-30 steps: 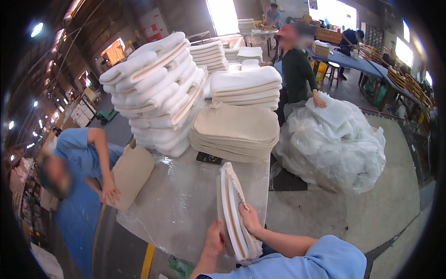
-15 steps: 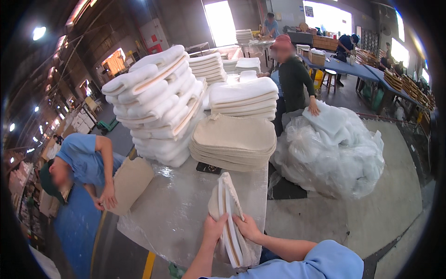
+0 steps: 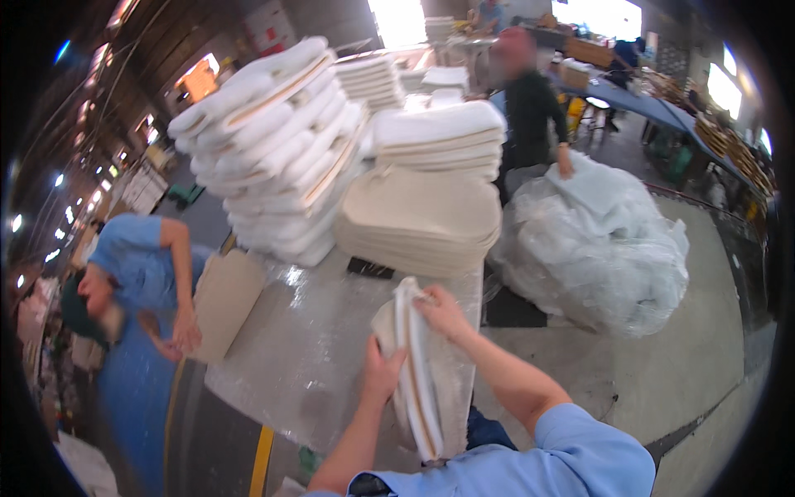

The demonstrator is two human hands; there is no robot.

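The beige-covered cushion [image 3: 416, 381] was held on edge over the near right part of the plastic-sheeted table [image 3: 298, 373], its white padding and tan band facing upward between the fabric sides. The right hand [image 3: 445, 315] had its grip pinched on fabric near the far end; the left hand [image 3: 383, 371] lay along the left side, thumb apart from fingers, and whether that grip closed on cloth could not be told. A pull from the single pinch could have bunched the fabric or skewed the padding; weak left support might have let the cushion twist. A forward swing could have disturbed the beige stack [image 3: 418, 219] just beyond.
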